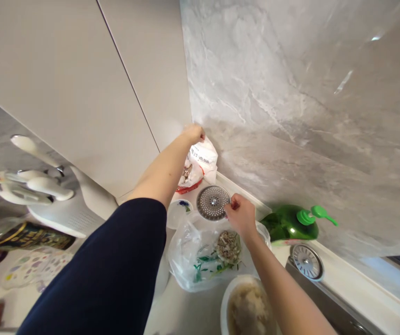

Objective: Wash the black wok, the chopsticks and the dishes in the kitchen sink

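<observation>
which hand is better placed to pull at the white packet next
Left, probably: the left hand is at the upper edge of the white packet, while the right hand is farther off, at the rim of the metal strainer.

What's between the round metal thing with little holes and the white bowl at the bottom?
The head view shows a clear plastic bag, with a brownish clump, between the metal strainer and the white bowl.
</observation>
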Tool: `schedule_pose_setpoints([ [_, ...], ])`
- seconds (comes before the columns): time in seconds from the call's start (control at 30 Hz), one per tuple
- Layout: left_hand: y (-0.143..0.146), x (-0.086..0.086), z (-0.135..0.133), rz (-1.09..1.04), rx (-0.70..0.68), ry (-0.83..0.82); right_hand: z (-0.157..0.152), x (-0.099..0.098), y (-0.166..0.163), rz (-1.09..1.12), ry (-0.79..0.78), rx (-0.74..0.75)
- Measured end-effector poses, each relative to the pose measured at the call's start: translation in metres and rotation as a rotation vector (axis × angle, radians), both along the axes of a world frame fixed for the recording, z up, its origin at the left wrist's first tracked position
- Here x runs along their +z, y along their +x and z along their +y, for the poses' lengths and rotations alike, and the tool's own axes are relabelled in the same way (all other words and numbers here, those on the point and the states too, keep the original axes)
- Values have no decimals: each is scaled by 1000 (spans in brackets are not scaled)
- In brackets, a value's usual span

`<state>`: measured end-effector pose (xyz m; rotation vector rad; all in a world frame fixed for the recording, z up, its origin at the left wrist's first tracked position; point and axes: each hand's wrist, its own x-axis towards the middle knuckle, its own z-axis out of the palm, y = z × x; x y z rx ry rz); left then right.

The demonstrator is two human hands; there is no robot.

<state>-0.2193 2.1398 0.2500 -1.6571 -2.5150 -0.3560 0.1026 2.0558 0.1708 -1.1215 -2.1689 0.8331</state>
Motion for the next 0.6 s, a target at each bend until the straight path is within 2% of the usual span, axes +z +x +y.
schedule_pose_setpoints([
  [0.2,-2,23,-10,-47,110,113,-3,-1,5,9,36,11],
  [0.37,4,42,-22,-73,106,248,-6,3,7,20,41,-4],
  [0.47,16,56,-32,-200,106,250,-9,8,9,30,34,-15],
  [0.6,45,82,-46,-449,-5,209,-15,16,17,57,30,-33],
])
